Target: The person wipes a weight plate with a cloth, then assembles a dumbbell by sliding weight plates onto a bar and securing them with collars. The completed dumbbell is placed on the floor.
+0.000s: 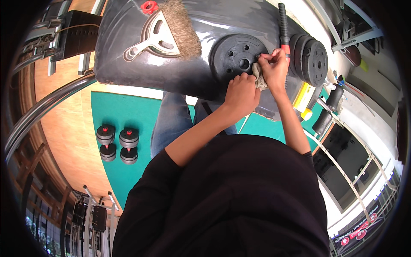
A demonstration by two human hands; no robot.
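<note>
A round black weight plate (222,49) with several holes and a central bore lies on the dark, glossy padded surface. My left hand (243,92) curls its fingers against the plate's near rim. My right hand (276,70) is at the plate's right side, thumb and fingers pinched together. A crumpled beige cloth (259,80) is bunched under the right palm, between the two hands. Just beyond the right hand is a black threaded dumbbell bar (282,21) with a red part (285,46). What the left fingertips grip underneath is hidden.
Several black weight plates (316,63) stand stacked at the right. At left on the padded surface (115,47) are a dustpan (147,45), a bristle brush (182,32) and a red star nut (149,7). Two dumbbells (129,139) rest on the green mat (124,180). A yellow object (303,97) is at right.
</note>
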